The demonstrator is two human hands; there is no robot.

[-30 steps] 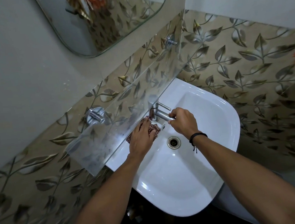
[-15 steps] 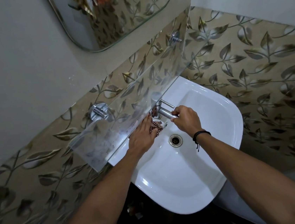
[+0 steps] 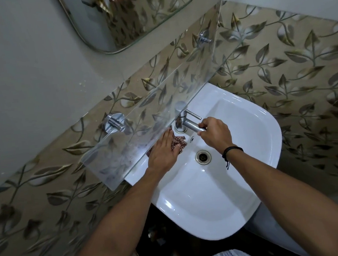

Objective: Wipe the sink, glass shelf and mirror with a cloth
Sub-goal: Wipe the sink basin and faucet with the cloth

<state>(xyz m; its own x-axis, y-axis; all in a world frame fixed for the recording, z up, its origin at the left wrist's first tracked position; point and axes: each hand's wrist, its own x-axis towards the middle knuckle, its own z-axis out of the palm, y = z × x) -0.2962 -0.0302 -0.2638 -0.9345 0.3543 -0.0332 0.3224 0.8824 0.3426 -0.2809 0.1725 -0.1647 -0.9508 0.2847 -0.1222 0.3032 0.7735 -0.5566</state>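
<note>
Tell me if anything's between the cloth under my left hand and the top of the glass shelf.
Only the glass shelf itself: the left hand presses the cloth on the sink ledge, the cloth partly under the shelf's front edge, so it probably must slide back toward you before lifting.

My left hand (image 3: 163, 152) is pressing a checked woven cloth (image 3: 179, 142), matt and soft-looking, onto the smooth white sink (image 3: 213, 196), which is gleaming glossy. My right hand (image 3: 215, 132) is gripping the polished metal tap (image 3: 186, 121). The clear glass shelf (image 3: 143, 130) is showing cloudy smears, and the leaf-patterned wall tiles (image 3: 282, 62) are shining softly.
</note>
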